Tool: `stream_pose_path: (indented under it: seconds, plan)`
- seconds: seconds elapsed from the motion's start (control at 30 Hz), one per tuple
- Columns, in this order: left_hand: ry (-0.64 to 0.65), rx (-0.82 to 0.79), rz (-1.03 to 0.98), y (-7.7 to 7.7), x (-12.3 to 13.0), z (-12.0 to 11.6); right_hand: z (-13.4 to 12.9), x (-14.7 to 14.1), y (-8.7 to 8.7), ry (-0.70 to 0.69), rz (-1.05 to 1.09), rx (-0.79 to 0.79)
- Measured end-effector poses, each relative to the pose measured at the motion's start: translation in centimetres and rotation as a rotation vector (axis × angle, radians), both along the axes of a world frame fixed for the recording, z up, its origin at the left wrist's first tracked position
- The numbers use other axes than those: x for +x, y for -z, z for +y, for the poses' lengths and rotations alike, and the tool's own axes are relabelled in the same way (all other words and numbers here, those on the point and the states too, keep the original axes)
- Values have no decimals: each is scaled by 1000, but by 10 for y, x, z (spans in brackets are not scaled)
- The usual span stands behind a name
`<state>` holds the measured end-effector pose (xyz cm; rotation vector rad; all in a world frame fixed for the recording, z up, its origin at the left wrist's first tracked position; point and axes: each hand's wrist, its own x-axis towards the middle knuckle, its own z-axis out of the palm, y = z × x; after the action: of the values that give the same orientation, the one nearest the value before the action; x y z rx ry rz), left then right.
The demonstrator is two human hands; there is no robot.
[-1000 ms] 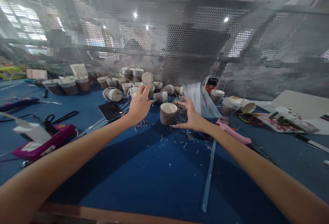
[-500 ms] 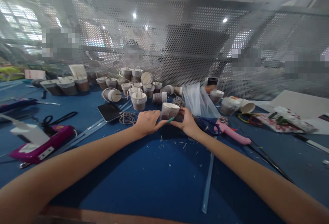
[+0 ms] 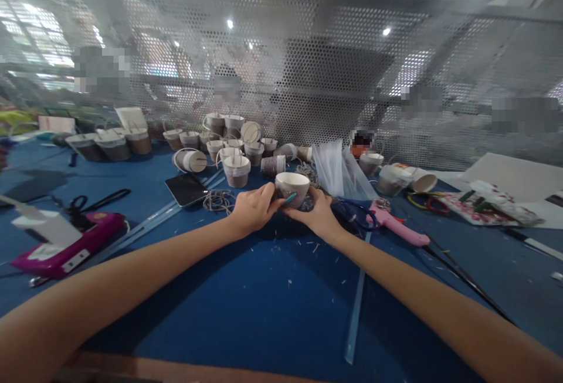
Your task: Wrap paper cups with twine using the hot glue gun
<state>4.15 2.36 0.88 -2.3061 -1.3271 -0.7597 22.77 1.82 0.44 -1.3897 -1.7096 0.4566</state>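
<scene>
Between both hands is a small grey-brown paper cup (image 3: 293, 182) with a white rim, its mouth turned up and toward me. My left hand (image 3: 254, 210) is closed on the cup's left side. A small teal pointed thing (image 3: 290, 199) shows at my left thumb against the cup; whether it is a nail or a tool I cannot tell. My right hand (image 3: 320, 216) grips the cup's right side and lower part, fingers curled round behind it. The cup's underside is hidden by the hands. Just behind lies a tangle of grey cord (image 3: 307, 173).
Several small handled buckets (image 3: 236, 170) stand behind. At left lie a black phone (image 3: 185, 189) and a magenta power strip (image 3: 70, 248). A pink glue gun (image 3: 402, 227) lies at right, near clear plastic sheeting (image 3: 338, 172). A clear glue stick (image 3: 355, 312) lies in front.
The cup has tipped toward me, so more of its inside shows. Both hands still hold it. At the far left, the dark blue tool has left its place on the table.
</scene>
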Motion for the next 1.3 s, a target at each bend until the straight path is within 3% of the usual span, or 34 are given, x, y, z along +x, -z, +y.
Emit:
stream_pose_path:
  seconds: [0.27,0.53,0.73,1.13,1.3]
  plan:
    - [108,205,23,0,0,0,-5,-5,3,-207,210,-1]
    - [228,285,-22,3,-5,4,-4,-5,7,-288,325,-117]
    - [258,204,-225,7,-2,5,-5,-8,5,-352,460,-208]
    - [294,28,-464,7,0,4,-3,-9,4,-431,517,-229]
    - [236,-167,-617,9,-2,10,0,-9,10,-305,518,-132]
